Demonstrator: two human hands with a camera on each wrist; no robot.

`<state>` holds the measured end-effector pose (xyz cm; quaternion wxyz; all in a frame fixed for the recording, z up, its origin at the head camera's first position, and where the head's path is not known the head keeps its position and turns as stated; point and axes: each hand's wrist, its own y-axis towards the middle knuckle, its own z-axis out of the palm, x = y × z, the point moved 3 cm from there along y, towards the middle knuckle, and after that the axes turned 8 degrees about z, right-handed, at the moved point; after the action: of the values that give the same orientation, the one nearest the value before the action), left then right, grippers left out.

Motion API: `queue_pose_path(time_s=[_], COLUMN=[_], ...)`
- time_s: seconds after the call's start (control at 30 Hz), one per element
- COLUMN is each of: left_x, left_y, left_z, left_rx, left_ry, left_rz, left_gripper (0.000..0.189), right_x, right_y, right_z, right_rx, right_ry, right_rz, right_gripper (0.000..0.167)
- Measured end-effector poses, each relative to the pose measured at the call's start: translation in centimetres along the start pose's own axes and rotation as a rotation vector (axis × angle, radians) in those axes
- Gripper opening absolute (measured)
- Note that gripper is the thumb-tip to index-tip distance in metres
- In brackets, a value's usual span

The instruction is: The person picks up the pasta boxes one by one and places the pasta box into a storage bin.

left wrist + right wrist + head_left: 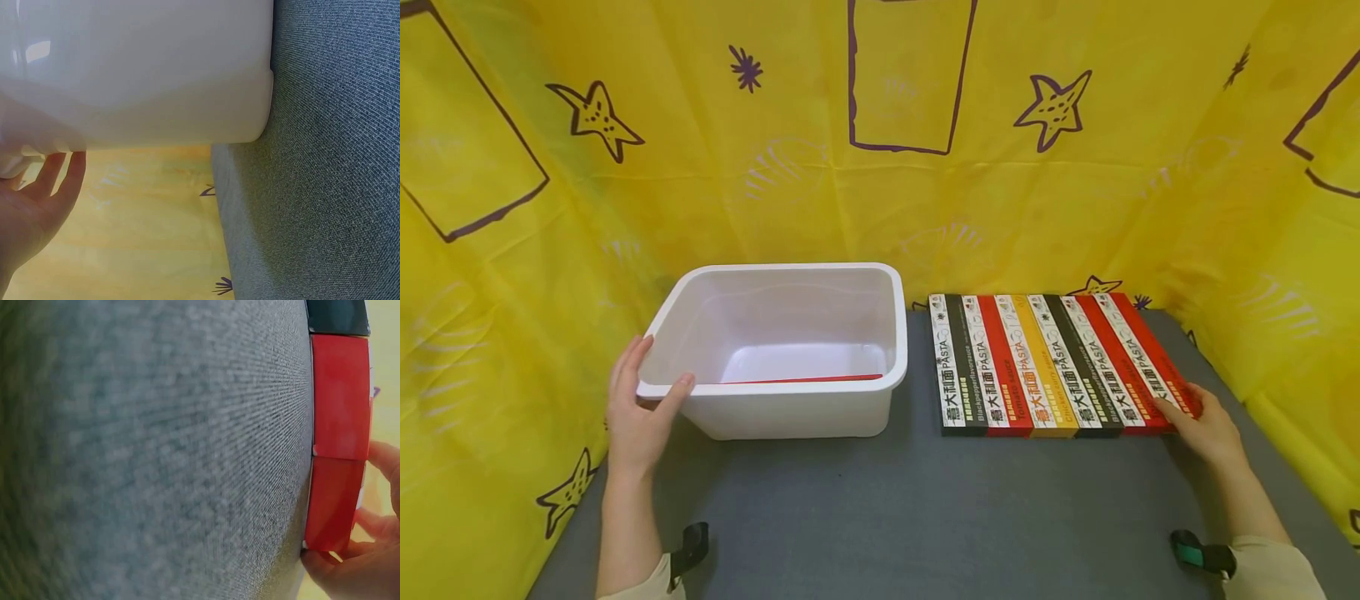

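Observation:
A white plastic bin (pixel 790 412) stands on the left of the grey surface. My left hand (pixel 643 408) grips its near left corner, thumb over the front rim and fingers along the left side; the left wrist view shows fingertips (pixel 75 165) against the wall. Inside the bin, just the edge of something red (pixel 805 380) shows above the front rim. On the right, several flat pasta boxes (pixel 1052 367) lie side by side in black, red and yellow. My right hand (pixel 1210 425) holds the outermost red pasta box (pixel 334 503) at its near right corner.
A yellow cloth (pixel 790 200) with drawn starfish hangs behind and at both sides. Grey fabric (pixel 880 517) covers the table. The bin and the row of boxes stand close to the back cloth, with a narrow gap between them.

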<state>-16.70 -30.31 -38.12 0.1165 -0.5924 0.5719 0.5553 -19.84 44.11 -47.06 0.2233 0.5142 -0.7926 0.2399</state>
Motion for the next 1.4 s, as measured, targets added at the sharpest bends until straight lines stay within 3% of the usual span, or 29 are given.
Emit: queue_pose_path(time_s=[0.27, 0.63, 1.0, 1.4], left_x=[0.0, 0.0, 0.1, 0.1], left_y=[0.0, 0.1, 0.0, 0.1], left_z=[0.0, 0.0, 0.0, 0.1], left_rx=[0.000, -0.006, -0.002, -0.015], left_ry=[-0.014, -0.015, -0.020, -0.020], left_rz=[0.002, 0.007, -0.009, 0.022], left_gripper=[0.067, 0.066, 0.067, 0.066], right_x=[0.0, -0.1, -0.3, -0.6], right_y=[-0.3, -0.3, -0.3, -0.1], right_z=[0.0, -0.3, -0.9, -1.4], right_rx=[-0.001, -0.071, 0.022, 0.090], right_ry=[-0.008, -0.061, -0.046, -0.047], right_rz=[-0.005, -0.035, 0.017, 0.066], right_gripper=[0.084, 0.078, 0.086, 0.084])
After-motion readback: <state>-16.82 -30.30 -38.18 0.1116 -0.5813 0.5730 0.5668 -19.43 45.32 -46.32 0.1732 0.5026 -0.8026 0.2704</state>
